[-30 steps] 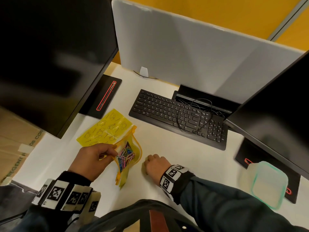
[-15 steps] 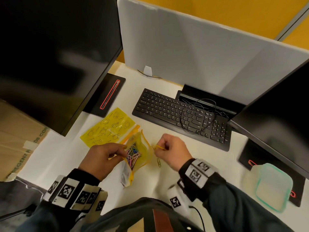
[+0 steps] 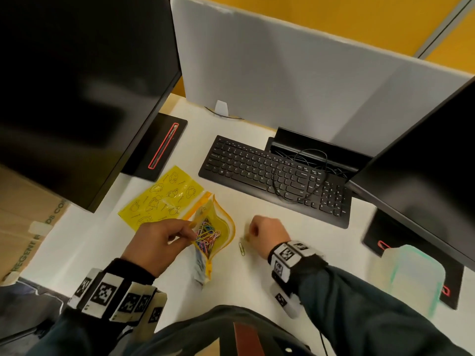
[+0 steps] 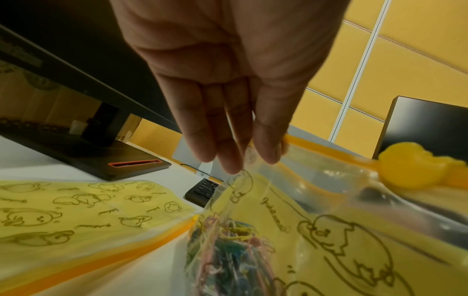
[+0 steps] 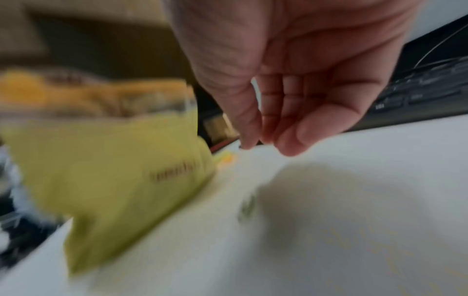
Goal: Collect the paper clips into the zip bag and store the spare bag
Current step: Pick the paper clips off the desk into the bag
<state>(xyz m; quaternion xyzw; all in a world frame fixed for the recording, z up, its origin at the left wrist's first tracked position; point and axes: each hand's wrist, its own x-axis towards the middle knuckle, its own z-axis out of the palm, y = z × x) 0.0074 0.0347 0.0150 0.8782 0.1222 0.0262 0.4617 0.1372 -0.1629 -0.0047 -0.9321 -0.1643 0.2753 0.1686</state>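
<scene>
My left hand pinches the near rim of the yellow zip bag and holds its mouth wide. Several coloured paper clips lie inside; the left wrist view shows them under my fingers. The spare bag, yellow with duck drawings, lies flat on the desk behind it. My right hand hovers just right of the bag, fingers curled, blurred. A single paper clip lies on the desk beside it and shows as a green smear in the right wrist view. Whether that hand pinches a clip is unclear.
A black keyboard with a loose cable lies behind the bags. Two dark monitors overhang the white desk, their bases at the left and at the right. A clear container with a green rim stands at the right.
A second ago my right fist rested on the desk; it then rose beside the bag pinching a yellow clip. It now stays there, blurred. My left hand keeps hold of the bag's rim.
</scene>
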